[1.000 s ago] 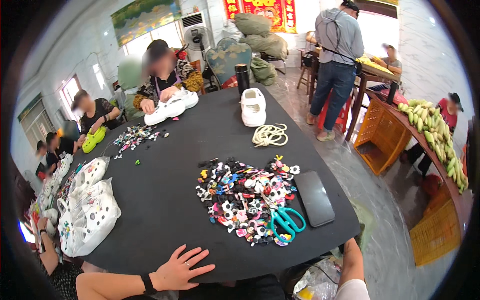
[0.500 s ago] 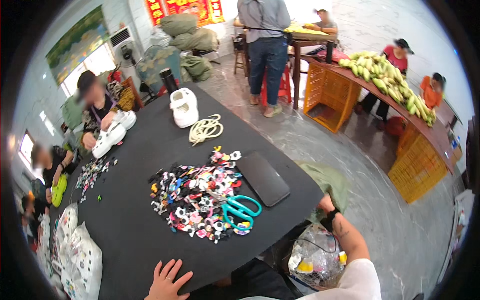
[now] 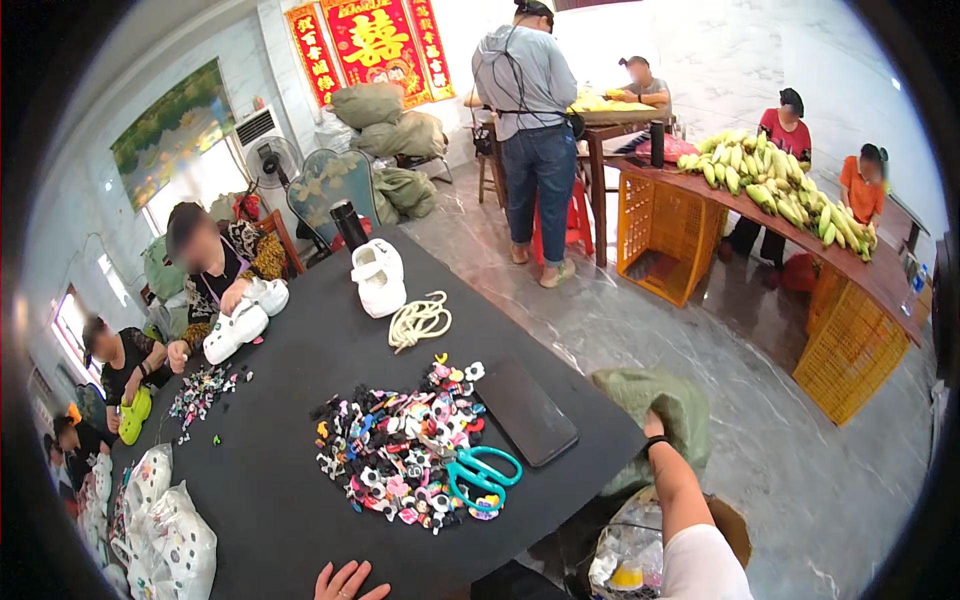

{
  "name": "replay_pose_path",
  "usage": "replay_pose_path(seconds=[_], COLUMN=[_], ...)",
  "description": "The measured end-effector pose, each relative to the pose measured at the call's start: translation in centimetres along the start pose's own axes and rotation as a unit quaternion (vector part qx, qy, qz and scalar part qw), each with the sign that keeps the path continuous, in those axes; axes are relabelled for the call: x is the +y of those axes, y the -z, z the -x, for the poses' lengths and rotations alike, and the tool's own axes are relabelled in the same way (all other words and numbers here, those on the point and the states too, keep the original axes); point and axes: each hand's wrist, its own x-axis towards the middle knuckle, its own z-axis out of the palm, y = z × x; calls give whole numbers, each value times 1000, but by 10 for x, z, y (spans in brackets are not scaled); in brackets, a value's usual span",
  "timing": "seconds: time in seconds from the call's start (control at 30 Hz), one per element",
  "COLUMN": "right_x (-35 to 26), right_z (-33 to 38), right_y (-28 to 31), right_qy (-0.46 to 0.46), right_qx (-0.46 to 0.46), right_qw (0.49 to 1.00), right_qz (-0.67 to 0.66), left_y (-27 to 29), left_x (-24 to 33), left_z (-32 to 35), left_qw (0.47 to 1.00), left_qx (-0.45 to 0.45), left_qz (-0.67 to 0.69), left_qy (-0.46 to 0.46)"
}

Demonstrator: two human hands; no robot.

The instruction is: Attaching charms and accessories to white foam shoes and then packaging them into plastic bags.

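My left hand [image 3: 350,582] lies on the near edge of the black table [image 3: 300,540], fingers spread, holding nothing. Beyond the table's right corner, my right hand [image 3: 654,424] reaches into the folds of a green woven sack [image 3: 685,405]; its fingers are hidden there. A heap of small colourful shoe charms [image 3: 390,450] covers the middle of the tabletop. Teal-handled scissors [image 3: 482,478] rest on the heap's right side, beside a dark phone [image 3: 527,418]. Behind the heap are a coil of cream cord [image 3: 420,320] and a white clog [image 3: 378,278].
Bagged white clogs [image 3: 175,545] stand at the table's left. Below my right arm is a bin with clear plastic [image 3: 630,545]. Co-workers sit along the left side, one handling a white clog [image 3: 237,330]. Corn [image 3: 780,180] is piled on a table at the right.
The view has tilted up, so the table sits lower in it. My right arm has straightened toward the sack, more of which now shows. My left hand stays at the table edge.
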Motion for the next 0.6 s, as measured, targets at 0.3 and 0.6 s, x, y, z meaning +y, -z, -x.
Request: replay_pose_path(seconds=[0.3, 0.6], right_x=[-1, 7], right_z=[-31, -32], right_y=[9, -5], right_qy=[-109, -120], right_qx=[-174, -204], right_qw=[976, 965], right_qz=[75, 111], left_y=[-2, -2], left_x=[-2, -2], left_z=[1, 1], left_qw=[1000, 1000], left_qx=[-5, -27], left_qz=[-1, 7], left_qy=[2, 13])
